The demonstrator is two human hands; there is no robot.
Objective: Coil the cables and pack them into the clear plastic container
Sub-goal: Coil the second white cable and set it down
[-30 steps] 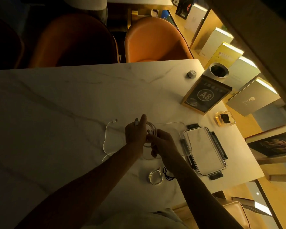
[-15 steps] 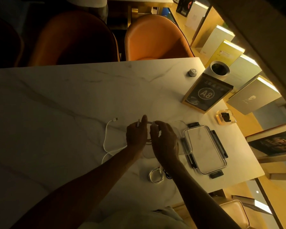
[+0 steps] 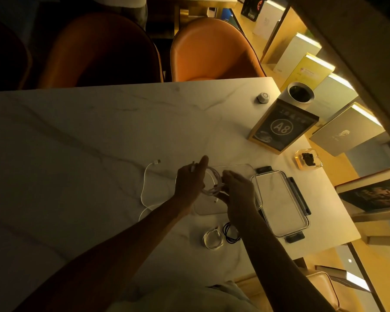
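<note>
My left hand (image 3: 189, 180) and my right hand (image 3: 238, 192) both hold a white cable (image 3: 212, 181), wound into a loop between them above the clear plastic container (image 3: 243, 168). A short end with a plug hangs below the loop. The container's lid (image 3: 282, 202) with dark latches lies just right of it. Another white cable (image 3: 149, 182) lies loose on the table to the left, plug end at the far side. Near the front edge sit a coiled white cable (image 3: 212, 239) and a coiled black cable (image 3: 231, 233).
On the marble table (image 3: 88, 143), a framed A8 sign (image 3: 282, 127), a white cup (image 3: 298, 94), a small round knob (image 3: 263, 97) and a small glass dish (image 3: 307, 159) stand at the far right. Books line a shelf on the right. Orange chairs (image 3: 212, 50) stand beyond the table.
My right hand rose over the loop, then came back down on its right side, winding the white cable. The left hand stayed in place holding the coil.
</note>
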